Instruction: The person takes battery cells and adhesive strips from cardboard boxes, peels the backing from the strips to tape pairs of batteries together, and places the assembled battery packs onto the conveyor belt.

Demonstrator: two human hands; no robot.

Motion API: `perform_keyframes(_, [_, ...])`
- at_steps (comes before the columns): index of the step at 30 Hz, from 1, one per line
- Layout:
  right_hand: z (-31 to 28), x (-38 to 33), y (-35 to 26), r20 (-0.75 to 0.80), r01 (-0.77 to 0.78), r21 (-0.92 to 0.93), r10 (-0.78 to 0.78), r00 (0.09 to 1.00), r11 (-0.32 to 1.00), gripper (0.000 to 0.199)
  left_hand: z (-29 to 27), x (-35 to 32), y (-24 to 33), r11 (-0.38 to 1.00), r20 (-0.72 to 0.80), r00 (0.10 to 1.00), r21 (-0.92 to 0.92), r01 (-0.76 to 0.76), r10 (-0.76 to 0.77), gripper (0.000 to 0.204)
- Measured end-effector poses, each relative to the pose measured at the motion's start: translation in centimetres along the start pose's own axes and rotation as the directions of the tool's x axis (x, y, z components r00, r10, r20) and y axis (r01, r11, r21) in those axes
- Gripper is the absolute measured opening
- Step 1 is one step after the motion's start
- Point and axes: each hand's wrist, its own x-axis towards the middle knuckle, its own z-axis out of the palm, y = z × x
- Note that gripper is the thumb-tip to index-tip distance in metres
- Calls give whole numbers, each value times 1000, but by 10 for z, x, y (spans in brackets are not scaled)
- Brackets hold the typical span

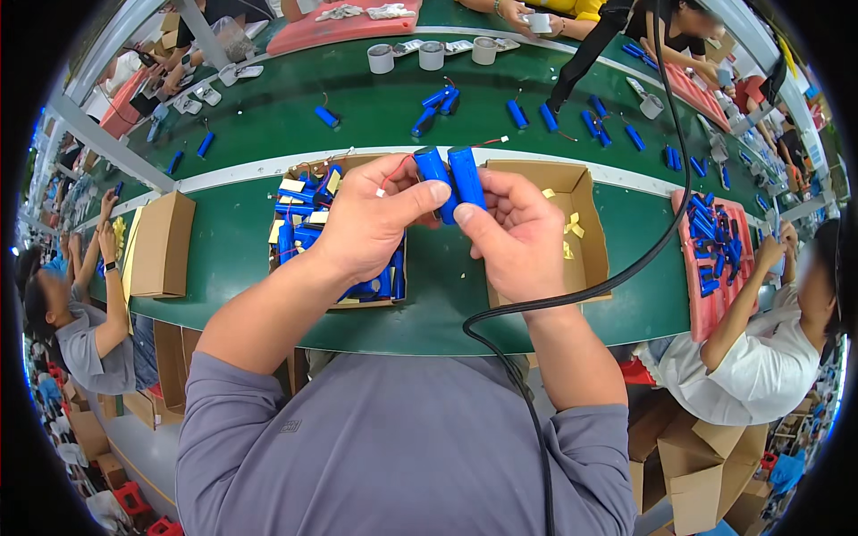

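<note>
Head view: holding a blue twin-cell battery pack [451, 179] above the green conveyor belt [232, 241]. Left hand [371, 223] pinching the pack's lower left side, fingers curled closed around it. Right hand [514, 237] gripping the pack's right side, thumb pressing against it. Red wire [396, 167] trailing from the pack. Sitting on the belt under the hands: a box of blue packs [304, 228] and a near-empty cardboard box [581, 223].

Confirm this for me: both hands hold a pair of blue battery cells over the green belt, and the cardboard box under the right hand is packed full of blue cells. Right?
Not quite. In the head view, the box under the right hand, the right box, holds only a few yellow scraps. The left box, under the left hand, is packed with blue cells. Both hands do hold the blue cell pair over the green belt.
</note>
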Motion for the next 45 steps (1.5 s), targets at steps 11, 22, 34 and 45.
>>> perform_keyframes(11, [1,-6,21,-104,222,-210,-248,963,952,32,10,-7,-2,956,56,995,-276,96,-84,16])
perform_keyframes(22, [3,-1,5,86,514,-640,-612,786,571,24,-5,-12,-13,856,-44,944,436,-277,327,20])
perform_keyframes(34, [14,-1,8,44,420,-561,-480,876,713,30,-11,-6,-13,511,232,787,649,-563,572,22])
perform_keyframes(45, [-58,17,37,-108,71,-841,-295,949,536,11,-29,3,4,929,-44,986,345,-138,163,22])
